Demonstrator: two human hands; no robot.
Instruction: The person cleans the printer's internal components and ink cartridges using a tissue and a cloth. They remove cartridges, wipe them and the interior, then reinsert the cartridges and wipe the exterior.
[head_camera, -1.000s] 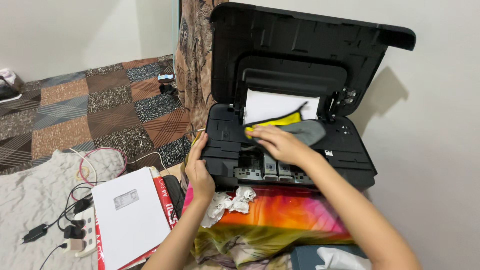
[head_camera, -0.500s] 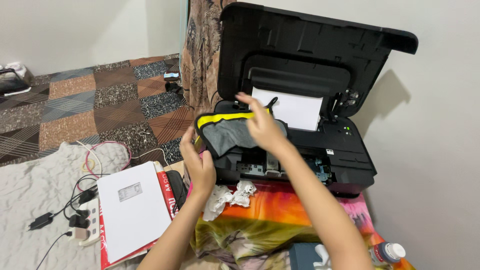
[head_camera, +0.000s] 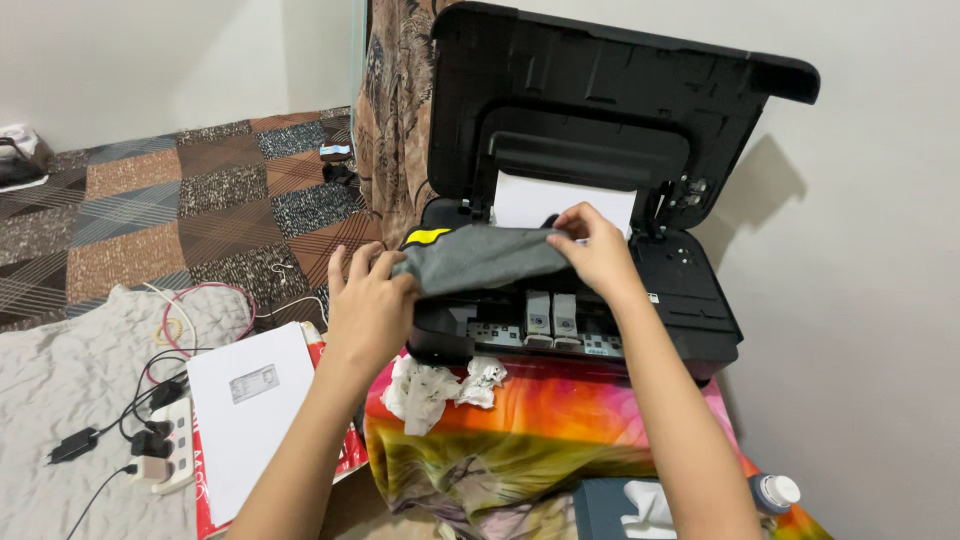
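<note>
Your left hand (head_camera: 368, 300) and right hand (head_camera: 597, 250) each pinch an end of the grey cloth (head_camera: 480, 258), apparently stretched over the open black printer (head_camera: 690, 300); crumpled tissue (head_camera: 432, 385) sits at six o'clock.

Both arms being extended forward; left hand (head_camera: 368, 305) and right hand (head_camera: 598, 250) being held closed, fingers pinched.

The cloth (head_camera: 480, 258) covers the far part of the printer (head_camera: 690, 300) bay. Left hand (head_camera: 368, 308) hides the printer's near-left corner. Tissue box (head_camera: 620, 508) and bottle (head_camera: 772, 494) run off the near edge.
</note>
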